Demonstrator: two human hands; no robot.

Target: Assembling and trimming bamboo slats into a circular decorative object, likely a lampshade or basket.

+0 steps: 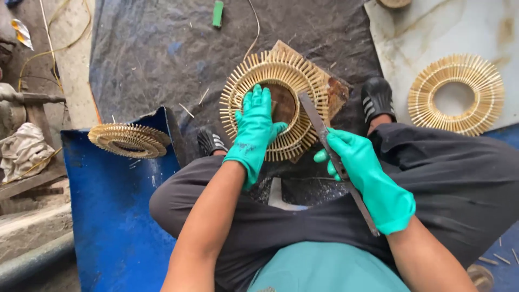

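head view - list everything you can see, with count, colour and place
bamboo ring: 1, pale yellow, centre, on a wooden block under the left hand
wooden block: 1, brown, beneath that ring
finished bamboo rings: 2, pale yellow; one on the blue drum at left, one on the white board at right
blue drum: 1, blue, lower left
white board: 1, stained white, upper right
tarp: 1, dark grey, on the ground
green object: 1, top centre, kind unclear
sandals: 2, black, and
flat blade: 1, grey metal, in the right hand
left hand: green glove, pressing on the ring
right hand: green glove, gripping the blade
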